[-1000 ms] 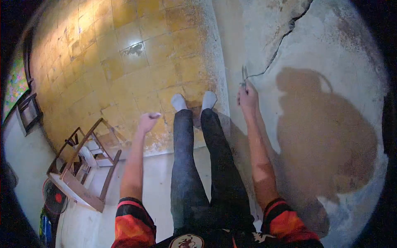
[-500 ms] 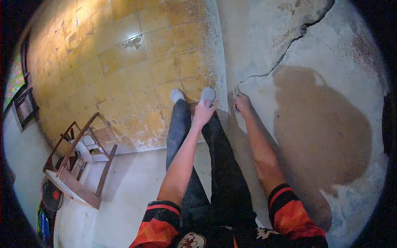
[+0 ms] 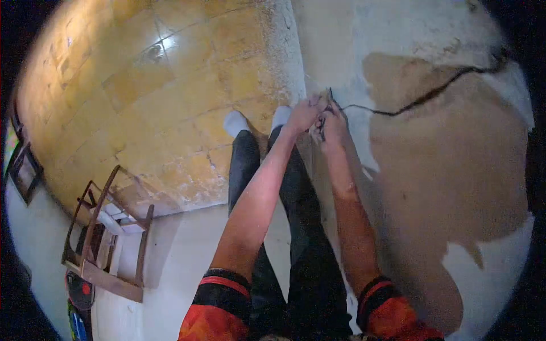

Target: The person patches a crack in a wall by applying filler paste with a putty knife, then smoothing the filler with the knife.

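Observation:
My right hand (image 3: 334, 129) is closed around a small tool (image 3: 330, 95) with narrow pointed tips, which looks like scissors or pliers; blur hides its exact shape. Against it, on the left, my left hand (image 3: 302, 117) has its fingers bent together at the tool's tips. Whatever lies between those fingers is too small and smeared to name. Both hands are held out in front of me, above my feet in light socks (image 3: 235, 123).
A yellow tiled surface (image 3: 170, 108) spreads at the upper left. A wooden frame-like piece of furniture (image 3: 111, 284) stands at the lower left. On the right, a pale wall (image 3: 335, 34) carries a dark crack-like line (image 3: 418, 103) and a large shadow.
My left hand has moved right and up to meet my right hand, which has risen slightly. The view has turned, so the crack-like line now lies flatter.

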`<state>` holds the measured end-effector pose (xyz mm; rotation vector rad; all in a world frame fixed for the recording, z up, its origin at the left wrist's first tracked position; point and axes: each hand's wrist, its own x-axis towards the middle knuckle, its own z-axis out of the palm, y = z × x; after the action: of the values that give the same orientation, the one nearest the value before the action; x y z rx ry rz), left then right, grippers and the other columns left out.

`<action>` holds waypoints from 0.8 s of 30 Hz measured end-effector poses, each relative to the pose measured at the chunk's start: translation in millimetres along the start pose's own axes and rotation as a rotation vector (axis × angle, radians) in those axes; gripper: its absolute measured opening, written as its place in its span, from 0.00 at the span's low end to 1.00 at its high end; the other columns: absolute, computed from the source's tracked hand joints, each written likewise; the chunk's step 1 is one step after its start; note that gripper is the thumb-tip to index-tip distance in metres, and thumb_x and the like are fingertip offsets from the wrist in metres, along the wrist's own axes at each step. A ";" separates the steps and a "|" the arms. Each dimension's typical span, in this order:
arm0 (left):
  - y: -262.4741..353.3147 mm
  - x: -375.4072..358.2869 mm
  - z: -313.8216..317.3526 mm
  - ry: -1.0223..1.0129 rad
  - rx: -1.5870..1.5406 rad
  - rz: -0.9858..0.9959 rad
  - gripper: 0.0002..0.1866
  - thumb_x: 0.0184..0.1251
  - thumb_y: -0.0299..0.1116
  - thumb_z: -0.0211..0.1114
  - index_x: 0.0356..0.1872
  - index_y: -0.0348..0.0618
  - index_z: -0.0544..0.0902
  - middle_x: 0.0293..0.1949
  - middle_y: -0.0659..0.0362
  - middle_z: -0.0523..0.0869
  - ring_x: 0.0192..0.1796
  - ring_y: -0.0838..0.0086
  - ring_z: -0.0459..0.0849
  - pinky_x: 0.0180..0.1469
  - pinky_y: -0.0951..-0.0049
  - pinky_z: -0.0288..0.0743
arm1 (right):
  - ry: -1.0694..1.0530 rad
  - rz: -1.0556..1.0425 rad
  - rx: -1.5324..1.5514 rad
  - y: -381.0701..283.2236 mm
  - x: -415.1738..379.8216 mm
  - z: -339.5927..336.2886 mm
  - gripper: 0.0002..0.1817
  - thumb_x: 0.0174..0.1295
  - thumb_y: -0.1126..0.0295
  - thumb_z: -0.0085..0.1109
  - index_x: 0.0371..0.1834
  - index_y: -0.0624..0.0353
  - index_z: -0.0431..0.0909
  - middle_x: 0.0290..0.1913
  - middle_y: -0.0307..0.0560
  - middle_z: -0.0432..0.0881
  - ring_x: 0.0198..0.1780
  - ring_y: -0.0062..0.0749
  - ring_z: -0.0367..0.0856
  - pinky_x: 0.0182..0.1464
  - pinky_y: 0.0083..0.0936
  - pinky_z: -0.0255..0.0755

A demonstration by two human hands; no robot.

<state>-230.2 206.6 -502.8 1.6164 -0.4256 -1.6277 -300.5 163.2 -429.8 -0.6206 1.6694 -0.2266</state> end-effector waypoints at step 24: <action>8.2 31.9 -3.7 -0.270 -0.277 -0.237 0.17 0.60 0.37 0.63 0.48 0.38 0.83 0.40 0.56 0.85 0.42 0.70 0.79 0.49 0.71 0.71 | 0.063 0.130 0.055 -5.4 -11.9 18.0 0.12 0.63 0.71 0.50 0.50 0.52 0.68 0.29 0.34 0.69 0.22 0.16 0.67 0.16 0.15 0.62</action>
<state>-220.5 179.6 -519.2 1.2820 -0.1365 -1.9973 -280.8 168.3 -420.7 -0.4655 1.7518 -0.1992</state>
